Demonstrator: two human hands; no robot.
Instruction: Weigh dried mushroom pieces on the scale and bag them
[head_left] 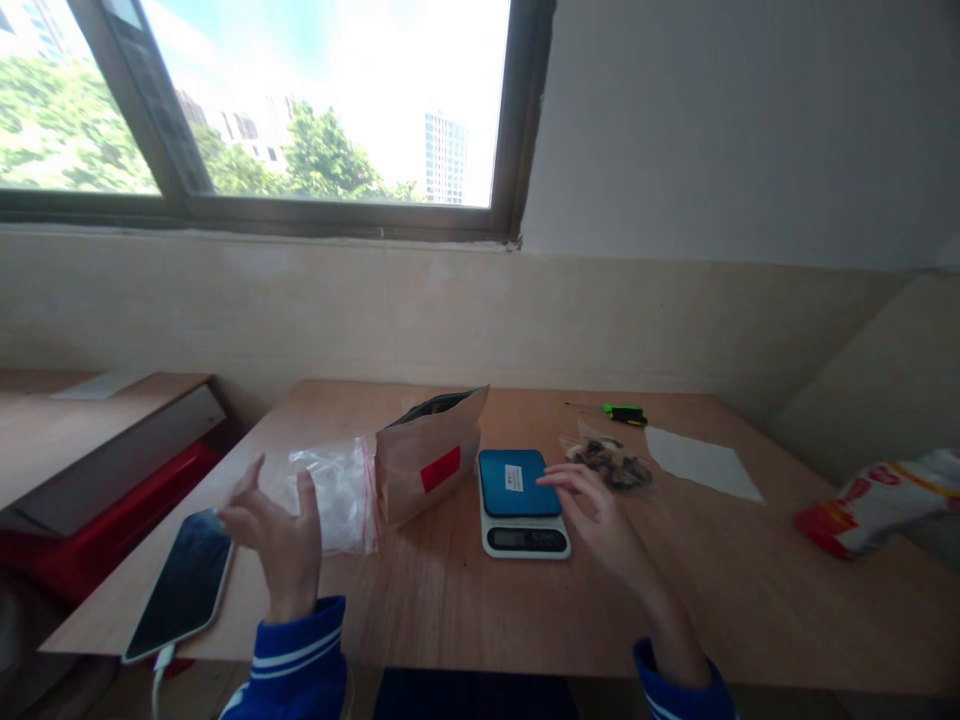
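My left hand is raised with fingers spread and nothing in them, in front of clear zip bags with red-edged seals. My right hand stretches its fingers to the right edge of a small kitchen scale. Its fingertips are at the blue weighing plate, which bears a white label; I cannot tell whether they press on it. Left of the scale stands a brown paper pouch with a red label, its top gaping. A clear bag of dark dried pieces lies beyond my right hand.
A smartphone with a white cable lies at the table's left edge. A green-and-black screwdriver and white paper are at the back right. A white-and-red bottle lies at the far right. A window is above the wall.
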